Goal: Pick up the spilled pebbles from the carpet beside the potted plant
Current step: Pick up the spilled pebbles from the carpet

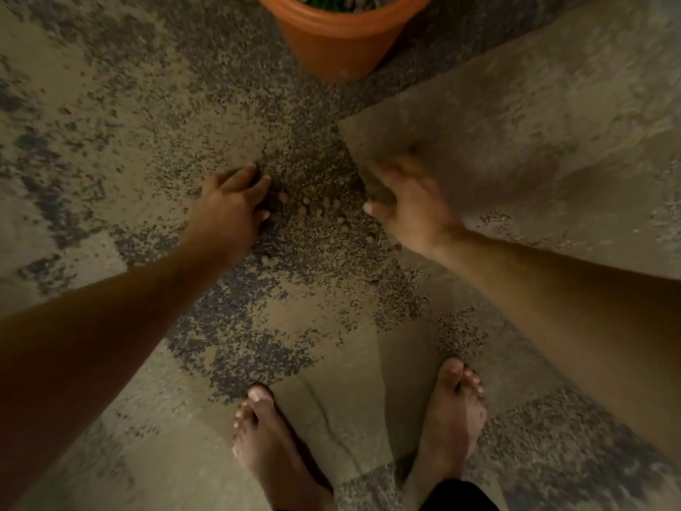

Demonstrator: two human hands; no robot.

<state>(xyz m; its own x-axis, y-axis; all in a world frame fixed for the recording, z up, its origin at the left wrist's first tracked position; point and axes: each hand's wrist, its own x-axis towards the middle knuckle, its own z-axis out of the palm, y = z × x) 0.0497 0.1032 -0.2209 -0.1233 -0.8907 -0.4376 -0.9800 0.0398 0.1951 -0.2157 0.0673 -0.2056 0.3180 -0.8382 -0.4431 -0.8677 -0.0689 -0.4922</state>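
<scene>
- carpet (110, 142): mottled, pot (337, 42) at its far edge
- left hand (230, 212) fingers curled down, right hand (409, 208) blurry, probably loosely spread
- pebbles (317, 212) scattered between both hands; I'd rake them together, then scoop

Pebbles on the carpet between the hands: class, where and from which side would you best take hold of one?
Probably pinch a pebble across its rounded sides, from above, with fingertips. They are small, roundish, loose on the carpet, spaced apart, with nothing overhead. The left hand is nearest the leftmost ones; the right hand is blurred.
</scene>
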